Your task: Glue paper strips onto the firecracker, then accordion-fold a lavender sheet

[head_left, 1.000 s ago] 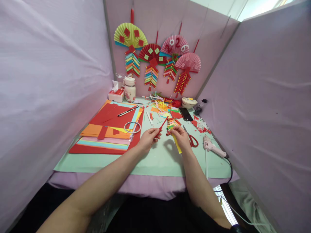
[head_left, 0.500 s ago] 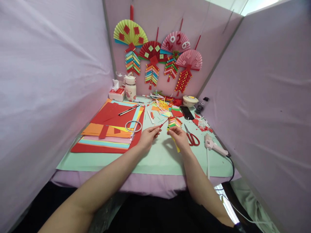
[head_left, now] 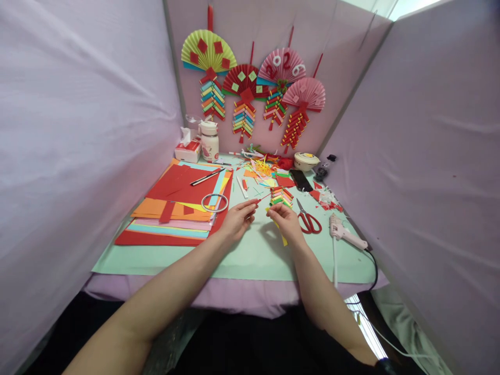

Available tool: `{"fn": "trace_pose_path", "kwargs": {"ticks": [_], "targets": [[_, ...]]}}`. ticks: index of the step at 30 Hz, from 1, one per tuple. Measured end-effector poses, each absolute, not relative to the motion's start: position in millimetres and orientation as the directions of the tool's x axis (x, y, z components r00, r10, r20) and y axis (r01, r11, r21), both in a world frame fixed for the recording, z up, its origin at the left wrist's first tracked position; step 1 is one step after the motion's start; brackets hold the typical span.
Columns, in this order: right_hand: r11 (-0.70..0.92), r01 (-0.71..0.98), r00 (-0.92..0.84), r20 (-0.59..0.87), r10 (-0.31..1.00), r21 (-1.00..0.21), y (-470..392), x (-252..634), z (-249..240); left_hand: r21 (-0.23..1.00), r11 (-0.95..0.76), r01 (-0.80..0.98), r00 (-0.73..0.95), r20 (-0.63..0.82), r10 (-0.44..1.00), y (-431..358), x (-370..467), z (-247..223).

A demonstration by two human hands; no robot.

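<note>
red piece [head_left: 260,200]: left grip [head_left: 239,219] | yellow strip [head_left: 285,241]: right grip [head_left: 286,220] (scissors [head_left: 306,214] nearby)

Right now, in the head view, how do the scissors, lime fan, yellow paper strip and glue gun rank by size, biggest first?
1. Lime fan
2. Glue gun
3. Scissors
4. Yellow paper strip, by its visible part; the right hand hides some of it.

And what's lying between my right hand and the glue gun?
The red-handled scissors lie on the green sheet between your right hand and the glue gun, as the head view shows.
</note>
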State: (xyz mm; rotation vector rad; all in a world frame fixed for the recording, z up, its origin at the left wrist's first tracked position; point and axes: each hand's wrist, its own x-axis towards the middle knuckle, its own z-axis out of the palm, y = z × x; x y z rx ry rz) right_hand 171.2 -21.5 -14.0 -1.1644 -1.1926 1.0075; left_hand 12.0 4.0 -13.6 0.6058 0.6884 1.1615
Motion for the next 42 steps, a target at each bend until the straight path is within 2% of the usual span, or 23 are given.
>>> {"fn": "trace_pose_path", "kwargs": {"ticks": [7,9,13,22,32,42], "targets": [[0.120,0.004,0.136,0.119,0.984,-0.993,-21.8,170.9,-14.0,0.814,0.186,-0.550,0.156,-0.119,0.981,2.4,13.6,-15.2],[0.107,-0.003,0.148,0.106,0.983,-0.994,-21.9,169.0,-13.6,0.875,0.101,-0.474,0.093,-0.065,0.994,1.8,13.6,-16.0],[0.069,-0.022,0.164,0.065,0.984,-0.997,-22.3,162.0,-13.1,0.970,-0.118,-0.214,-0.021,0.116,0.993,-0.6,12.8,-14.9],[-0.006,-0.081,0.236,-0.025,0.971,-0.997,-20.1,152.2,-14.0,0.922,-0.386,0.000,-0.016,0.386,0.922,-5.0,15.1,-19.3],[-0.013,-0.126,0.243,-0.043,0.969,-0.992,-17.6,151.1,-16.2,0.899,-0.438,0.003,0.010,0.437,0.899,-5.5,16.4,-24.0],[0.014,-0.145,0.264,-0.025,0.964,-0.989,-15.2,150.0,-21.8,0.929,-0.356,-0.100,0.011,0.359,0.933,-8.9,19.6,-20.5]]}}
